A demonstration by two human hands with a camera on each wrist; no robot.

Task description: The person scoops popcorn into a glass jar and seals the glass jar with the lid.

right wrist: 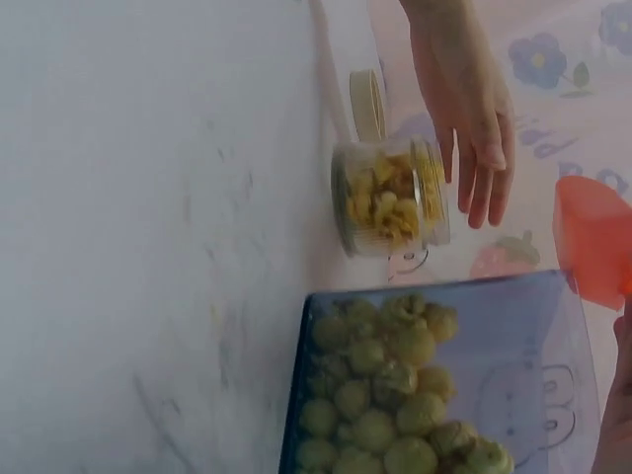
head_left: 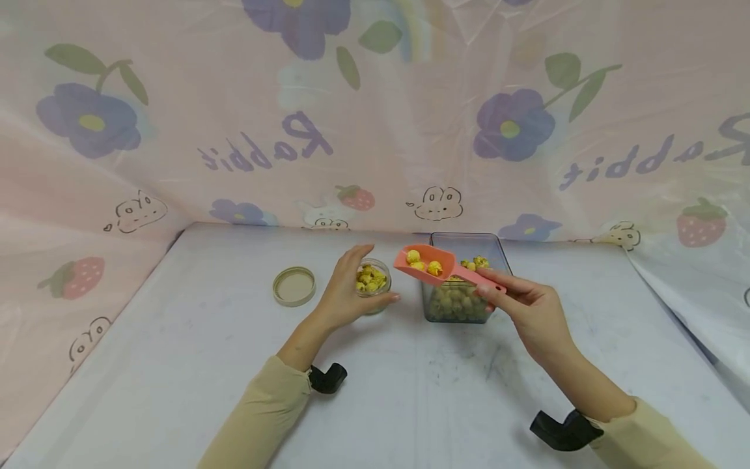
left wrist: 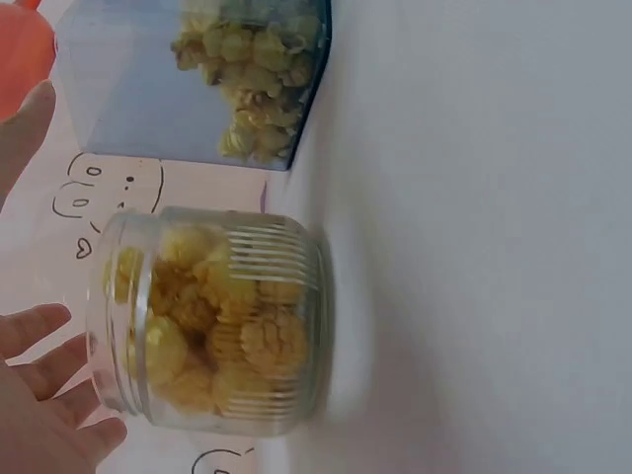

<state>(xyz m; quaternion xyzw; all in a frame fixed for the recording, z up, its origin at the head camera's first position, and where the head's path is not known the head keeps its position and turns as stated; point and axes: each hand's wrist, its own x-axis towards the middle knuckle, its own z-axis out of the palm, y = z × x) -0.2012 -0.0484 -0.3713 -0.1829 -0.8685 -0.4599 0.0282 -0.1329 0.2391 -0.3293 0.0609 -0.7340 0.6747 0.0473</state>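
My right hand (head_left: 539, 319) pinches the handle of a pink scoop (head_left: 446, 262) between thumb and fingers. A few yellow popcorn pieces (head_left: 434, 268) lie in the scoop, which hangs over the left side of a clear bluish container (right wrist: 513, 336) holding popcorn balls (right wrist: 373, 430). Left of that stands an uncapped glass jar (left wrist: 321, 341), upright, filled with yellow popcorn (head_left: 370, 279). My left hand (head_left: 346, 293) is spread about the jar's mouth, thumb on the near side, fingers on the far side. In the right wrist view its fingers hang just above the rim, apart from the jar.
A round beige lid (head_left: 295, 286) lies on the white table (head_left: 375, 404), left of the jar. A pink patterned sheet (head_left: 375, 130) rises behind the table and on its left side. Black wrist-worn pieces (head_left: 329, 378) sit at both sleeves.
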